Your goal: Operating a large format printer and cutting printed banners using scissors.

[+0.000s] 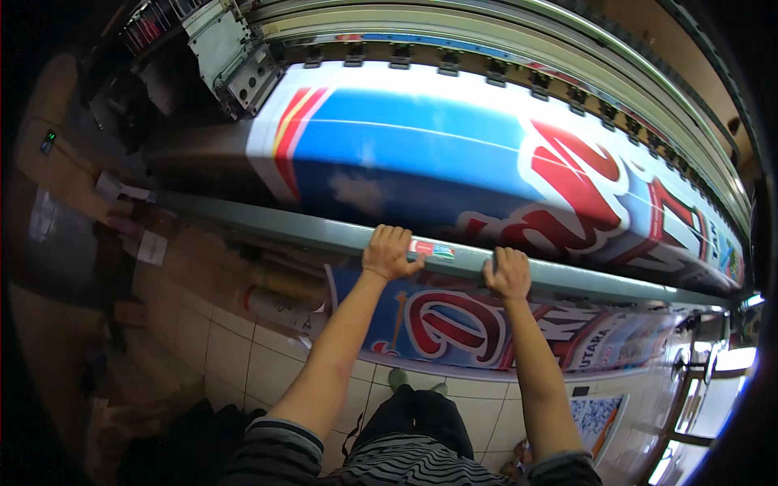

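A long grey metal bar (308, 232) runs across the front of a large-format printer. My left hand (389, 254) is wrapped over it near the middle, just left of a small coloured sticker (432, 249). To the right of the sticker, my right hand (509, 274) grips the same bar, thumb toward the left. Behind the bar, a printed blue, white and red banner (413, 134) slopes down from the printer. More banner (389, 312) with large lettering shows below the bar, partly hidden by my forearms.
At the upper left sits the printer's carriage block (227, 61). A row of black pinch rollers (450, 63) lines the banner's top edge. Rolled material (279, 304) lies below the bar, on the left. A printed sheet (598, 417) rests on the tiled floor (271, 364) at lower right.
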The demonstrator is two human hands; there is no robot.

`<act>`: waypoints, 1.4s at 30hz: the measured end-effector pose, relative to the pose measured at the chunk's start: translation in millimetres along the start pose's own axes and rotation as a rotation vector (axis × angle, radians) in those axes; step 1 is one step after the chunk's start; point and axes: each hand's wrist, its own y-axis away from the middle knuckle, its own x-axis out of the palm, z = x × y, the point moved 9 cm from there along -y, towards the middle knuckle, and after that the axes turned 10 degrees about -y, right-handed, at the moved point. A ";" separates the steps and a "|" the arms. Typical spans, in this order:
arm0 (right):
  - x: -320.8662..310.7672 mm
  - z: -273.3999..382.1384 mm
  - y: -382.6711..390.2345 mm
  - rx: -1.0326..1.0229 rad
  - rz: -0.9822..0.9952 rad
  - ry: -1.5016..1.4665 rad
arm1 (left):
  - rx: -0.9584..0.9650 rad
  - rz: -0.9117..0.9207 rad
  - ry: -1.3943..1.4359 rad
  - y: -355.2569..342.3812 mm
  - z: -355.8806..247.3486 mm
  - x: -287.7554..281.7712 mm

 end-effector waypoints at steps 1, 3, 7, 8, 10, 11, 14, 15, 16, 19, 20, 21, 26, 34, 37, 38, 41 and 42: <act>0.7 2.7 -1.8 -0.009 -0.011 -0.026 | -0.018 -0.014 -0.027 -1.4 2.8 -1.7; -0.2 -0.3 -0.2 0.034 -0.006 0.013 | 0.046 -0.134 0.016 -2.0 -3.6 -14.3; -3.1 0.2 -0.5 0.039 -0.011 -0.009 | 0.016 -0.070 0.048 -4.5 -4.3 -14.6; -4.0 -0.4 -0.7 0.052 -0.010 -0.034 | -0.030 0.039 0.033 -4.6 -1.1 -6.1; -6.6 2.0 -0.3 0.048 -0.029 -0.033 | -0.034 0.042 0.024 -3.7 -1.6 -7.5; -6.9 0.9 0.0 0.063 -0.027 -0.017 | -0.045 0.078 0.027 -3.4 -1.2 -4.0; -2.7 -3.3 -0.3 0.088 0.005 -0.034 | -0.056 0.096 0.035 -4.7 1.3 -2.0; -1.2 -6.4 1.0 0.114 0.019 -0.031 | -0.068 0.181 0.030 -3.6 1.7 5.0; 1.8 -8.0 1.0 0.114 0.043 -0.056 | -0.091 0.255 0.051 -5.4 4.0 11.9; 4.7 -12.5 0.1 0.118 0.049 -0.049 | -0.111 0.405 0.068 -14.5 7.7 24.1; 13.0 -15.1 -0.1 0.137 0.130 -0.026 | -0.098 0.388 0.077 -19.2 7.1 22.1; 20.8 -18.4 -0.9 0.157 0.210 0.007 | -0.102 0.459 0.101 -20.9 7.4 27.7; 16.0 -19.8 -3.4 0.150 0.176 -0.074 | -0.111 0.462 0.097 -27.0 9.1 26.3; 14.0 -15.5 -4.9 0.180 0.207 -0.045 | -0.149 0.512 0.036 -28.5 11.9 25.3; 20.7 -18.6 -5.0 0.220 0.291 0.001 | -0.162 0.539 0.034 -29.8 13.3 25.5; 21.3 -19.3 -4.6 0.229 0.294 0.004 | -0.176 0.562 0.035 -28.7 14.4 27.2; 17.8 -18.6 -3.4 0.217 0.233 -0.030 | -0.195 0.604 0.045 -26.3 16.1 31.3; 16.5 -18.0 -3.4 0.205 0.205 -0.050 | -0.206 0.614 0.045 -25.2 16.4 32.7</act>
